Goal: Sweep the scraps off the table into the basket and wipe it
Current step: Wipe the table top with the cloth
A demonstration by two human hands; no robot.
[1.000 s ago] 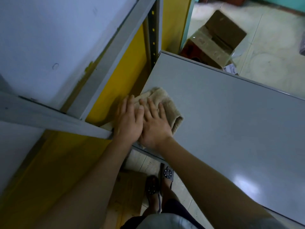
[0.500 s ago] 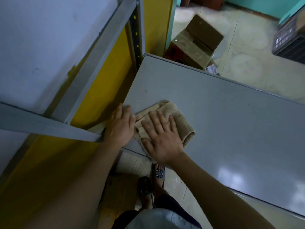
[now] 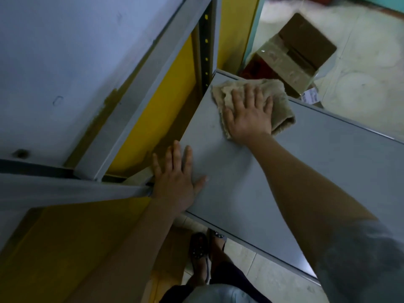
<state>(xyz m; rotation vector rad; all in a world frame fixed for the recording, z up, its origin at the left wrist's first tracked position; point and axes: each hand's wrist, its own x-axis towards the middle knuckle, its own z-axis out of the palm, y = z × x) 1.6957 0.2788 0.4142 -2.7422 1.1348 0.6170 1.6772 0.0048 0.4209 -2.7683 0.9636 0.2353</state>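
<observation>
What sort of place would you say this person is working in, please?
Probably a storeroom or workshop: a grey metal table wiped with a tan cloth, grey slotted-steel shelving beside it, and an open cardboard box on the tiled floor.

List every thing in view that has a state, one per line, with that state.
Right hand: flat, fingers spread, pressing the cloth.
Left hand: flat, fingers straight, resting on the table's near corner.
Cloth: bunched, lying at the table's far corner under the right hand.
Table: bare grey top, no scraps visible.
Cardboard box: on the floor beyond the table, flaps open.
</observation>
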